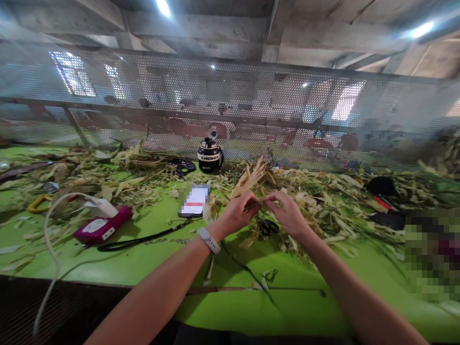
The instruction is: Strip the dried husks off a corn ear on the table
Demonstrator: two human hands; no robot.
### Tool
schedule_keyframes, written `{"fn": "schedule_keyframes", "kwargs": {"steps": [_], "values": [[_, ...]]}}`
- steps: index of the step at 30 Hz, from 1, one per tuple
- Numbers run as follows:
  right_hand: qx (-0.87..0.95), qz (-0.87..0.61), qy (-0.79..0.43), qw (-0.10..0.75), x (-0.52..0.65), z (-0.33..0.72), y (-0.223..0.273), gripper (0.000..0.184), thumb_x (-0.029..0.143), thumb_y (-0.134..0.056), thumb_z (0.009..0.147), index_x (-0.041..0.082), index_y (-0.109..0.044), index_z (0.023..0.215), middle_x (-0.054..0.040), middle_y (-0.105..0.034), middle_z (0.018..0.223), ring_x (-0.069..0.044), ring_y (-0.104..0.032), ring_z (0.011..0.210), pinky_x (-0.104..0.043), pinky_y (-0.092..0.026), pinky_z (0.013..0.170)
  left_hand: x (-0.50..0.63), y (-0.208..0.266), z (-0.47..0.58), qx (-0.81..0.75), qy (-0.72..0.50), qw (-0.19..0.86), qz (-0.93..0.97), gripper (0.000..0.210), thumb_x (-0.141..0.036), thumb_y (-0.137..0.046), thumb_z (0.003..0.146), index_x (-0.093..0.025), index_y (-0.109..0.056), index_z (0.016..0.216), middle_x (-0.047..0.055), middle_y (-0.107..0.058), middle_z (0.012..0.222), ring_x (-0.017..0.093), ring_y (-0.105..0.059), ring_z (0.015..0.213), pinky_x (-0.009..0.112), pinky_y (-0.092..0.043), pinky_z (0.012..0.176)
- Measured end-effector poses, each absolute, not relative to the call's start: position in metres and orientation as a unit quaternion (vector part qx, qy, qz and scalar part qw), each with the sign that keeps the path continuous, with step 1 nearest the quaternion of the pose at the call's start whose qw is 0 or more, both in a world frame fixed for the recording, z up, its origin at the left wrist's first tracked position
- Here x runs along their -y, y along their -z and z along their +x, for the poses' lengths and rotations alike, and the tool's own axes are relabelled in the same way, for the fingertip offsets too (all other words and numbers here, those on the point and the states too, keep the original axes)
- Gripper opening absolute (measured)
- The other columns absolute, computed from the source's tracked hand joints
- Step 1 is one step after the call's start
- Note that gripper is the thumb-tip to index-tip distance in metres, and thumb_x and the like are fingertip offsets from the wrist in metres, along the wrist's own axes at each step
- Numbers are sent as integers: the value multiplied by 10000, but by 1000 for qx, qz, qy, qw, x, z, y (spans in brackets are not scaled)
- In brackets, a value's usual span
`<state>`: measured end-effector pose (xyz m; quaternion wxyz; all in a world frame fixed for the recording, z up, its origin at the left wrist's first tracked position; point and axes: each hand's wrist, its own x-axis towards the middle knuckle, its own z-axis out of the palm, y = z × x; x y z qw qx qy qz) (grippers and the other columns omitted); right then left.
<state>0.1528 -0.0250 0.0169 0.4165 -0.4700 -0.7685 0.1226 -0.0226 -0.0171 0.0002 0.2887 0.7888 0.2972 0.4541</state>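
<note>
My left hand point(235, 214), with a pale watch on its wrist, is closed around a bundle of dried corn husks point(250, 178). The husks fan up and away behind the fingers. Close by on the right, my right hand point(287, 212) pinches a thin strip point(262, 202) that runs across to the left hand. Black-handled scissors point(269, 226) lie on the green table point(151, 268) just below the two hands. A long dark strand point(247, 270) trails over the table toward me. What lies inside the left palm is hidden.
Loose husks point(136, 163) litter the table. A phone point(195, 200), a black jug marked ENERGY point(210, 157), a magenta power strip point(104, 225) with a white charger point(101, 207) and a black strap point(143, 238) lie left. A perforated metal screen point(237, 100) stands behind.
</note>
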Motion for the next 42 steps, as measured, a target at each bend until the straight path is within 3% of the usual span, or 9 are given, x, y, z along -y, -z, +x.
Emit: {"fn": "schedule_keyframes", "kwargs": {"steps": [4, 7, 17, 22, 25, 28, 32, 38, 42], "values": [[729, -497, -177, 436, 27, 151, -14, 120, 283, -536, 781, 192, -561, 855, -19, -616, 747, -176, -575, 735, -315, -437, 711, 16, 1, -23, -296, -440, 285, 798, 124, -283, -513, 818, -162, -490, 820, -4, -543, 681, 111, -485, 612, 242, -405, 594], [725, -487, -216, 436, 26, 152, -13, 287, 234, -553, 739, 180, -557, 1021, -14, -640, 772, -171, -599, 753, -317, -450, 735, 17, 1, -25, -303, -410, 250, 823, 98, -262, -495, 825, -166, -483, 812, -10, -545, 683, 105, -485, 609, 227, -386, 586], [734, -509, -253, 371, 27, 154, -18, 155, 245, -552, 690, 171, -679, 737, -23, -681, 729, -178, -603, 716, -299, -453, 713, 20, 1, -28, -281, -318, 53, 904, 110, -201, -407, 874, -180, -474, 788, 10, -540, 697, 124, -500, 622, 230, -333, 569], [720, -509, -298, 367, 21, 157, -12, 146, 254, -558, 677, 163, -672, 685, 6, -649, 619, -137, -561, 585, -260, -438, 603, 19, 3, -27, -272, -282, 33, 920, 105, -162, -419, 859, -182, -479, 775, 13, -546, 707, 133, -514, 660, 235, -339, 586], [742, -502, -245, 371, 20, 158, -15, 115, 251, -592, 671, 180, -682, 660, -14, -662, 664, -167, -584, 676, -303, -447, 697, 18, 4, -27, -267, -288, 44, 919, 108, -180, -411, 867, -180, -505, 812, 23, -571, 743, 137, -519, 679, 237, -354, 600], [757, -492, -195, 383, 21, 157, -18, 105, 253, -616, 669, 184, -664, 605, -46, -671, 719, -202, -592, 764, -347, -435, 774, 19, 5, -26, -252, -296, 69, 919, 132, -202, -401, 876, -178, -528, 849, 30, -583, 753, 138, -518, 679, 239, -367, 616], [709, -516, -230, 421, 23, 153, -19, 133, 266, -561, 709, 171, -627, 646, -48, -658, 707, -189, -585, 709, -336, -446, 720, 26, 3, -23, -249, -283, 124, 918, 91, -199, -449, 840, -180, -533, 810, 16, -571, 720, 128, -502, 652, 235, -372, 614], [569, -483, -276, 606, 21, 151, -21, 219, 403, -560, 725, 185, -553, 742, -5, -601, 652, -142, -557, 636, -286, -462, 645, 30, 2, -17, -276, -346, 411, 797, 196, -324, -568, 800, -158, -512, 888, -21, -538, 662, 94, -490, 603, 213, -396, 574], [529, -450, -376, 613, 23, 151, -24, 292, 459, -633, 674, 192, -541, 748, 10, -601, 640, -132, -573, 629, -288, -477, 665, 25, 6, -17, -271, -344, 553, 709, 403, -397, -652, 737, -127, -548, 1016, -7, -566, 688, 83, -494, 593, 219, -404, 575]]}}
